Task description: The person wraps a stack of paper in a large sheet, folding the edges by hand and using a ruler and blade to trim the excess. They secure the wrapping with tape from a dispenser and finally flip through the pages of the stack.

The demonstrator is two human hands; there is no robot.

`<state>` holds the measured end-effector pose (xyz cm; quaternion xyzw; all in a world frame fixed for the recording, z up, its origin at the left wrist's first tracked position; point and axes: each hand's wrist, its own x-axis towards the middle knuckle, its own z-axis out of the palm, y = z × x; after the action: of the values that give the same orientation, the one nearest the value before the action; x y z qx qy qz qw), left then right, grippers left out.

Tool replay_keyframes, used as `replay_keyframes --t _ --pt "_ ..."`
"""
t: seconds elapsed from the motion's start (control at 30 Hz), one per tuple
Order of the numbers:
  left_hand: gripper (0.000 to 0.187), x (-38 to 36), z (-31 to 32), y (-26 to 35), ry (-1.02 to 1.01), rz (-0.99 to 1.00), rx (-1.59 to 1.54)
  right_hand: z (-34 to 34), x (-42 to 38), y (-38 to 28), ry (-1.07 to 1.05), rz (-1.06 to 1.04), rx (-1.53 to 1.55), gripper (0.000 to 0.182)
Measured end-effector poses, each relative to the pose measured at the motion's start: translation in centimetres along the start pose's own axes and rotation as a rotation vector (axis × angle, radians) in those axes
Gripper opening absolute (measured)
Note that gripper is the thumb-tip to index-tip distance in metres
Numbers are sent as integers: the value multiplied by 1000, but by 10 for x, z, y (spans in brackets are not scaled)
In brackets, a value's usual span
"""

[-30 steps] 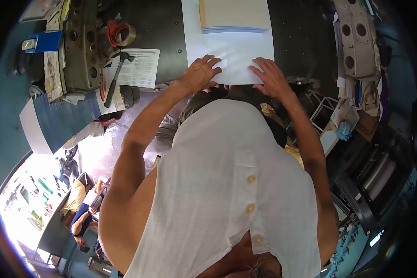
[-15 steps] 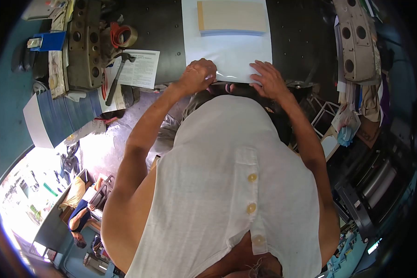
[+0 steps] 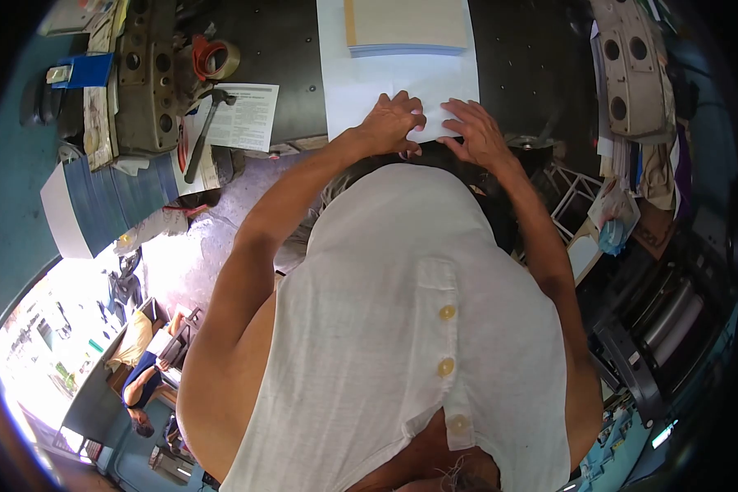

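A large white sheet of paper lies on the dark tabletop, its near edge at the table's front. My left hand is over that near edge with bent fingers, spaced apart; its thumb is low by the edge. Just to the right, my right hand rests on the sheet's near right corner, fingers spread and thumb apart. Farther back on the sheet sits a thick tan-covered pad with a bluish front edge and an orange-brown strip on its left side.
On the left are a hammer, a printed page and a red tape dispenser. Metal blocks with round holes stand left and right. Another person sits in the background at lower left.
My left hand has slid right along the sheet's near edge, closer to my right hand, and its fingers have spread. My right hand has barely moved.
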<state>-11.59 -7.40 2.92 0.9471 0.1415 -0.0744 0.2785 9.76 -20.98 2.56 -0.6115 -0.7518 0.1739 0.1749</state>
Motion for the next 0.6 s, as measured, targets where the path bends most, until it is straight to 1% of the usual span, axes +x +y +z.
replay_keyframes --t 0.1,0.2,0.3,0.4,0.43,0.53,0.57,0.6 --pt "32 9 0 1 -31 -5 18 0 -3 -5 77 33 -52 32" --pt "30 11 0 -5 -40 -4 0 4 -12 -9 278 60 -183 44" --pt "28 12 -2 -7 -58 -4 -30 9 -26 -22 472 331 -220 49" --pt "27 13 -6 -10 -72 -10 -114 17 -35 -37 652 788 147 48" --pt "27 13 -7 -12 -71 -9 -147 15 -34 -39 541 1043 309 41" --pt "32 11 -6 -18 -50 -2 -201 35 -43 -30 527 1106 1171 38" --pt "33 12 -5 -19 -40 2 -213 44 -45 -26 495 1040 1242 36" --pt "35 13 -5 -18 -31 11 -209 44 -41 -28 541 1000 1275 36"
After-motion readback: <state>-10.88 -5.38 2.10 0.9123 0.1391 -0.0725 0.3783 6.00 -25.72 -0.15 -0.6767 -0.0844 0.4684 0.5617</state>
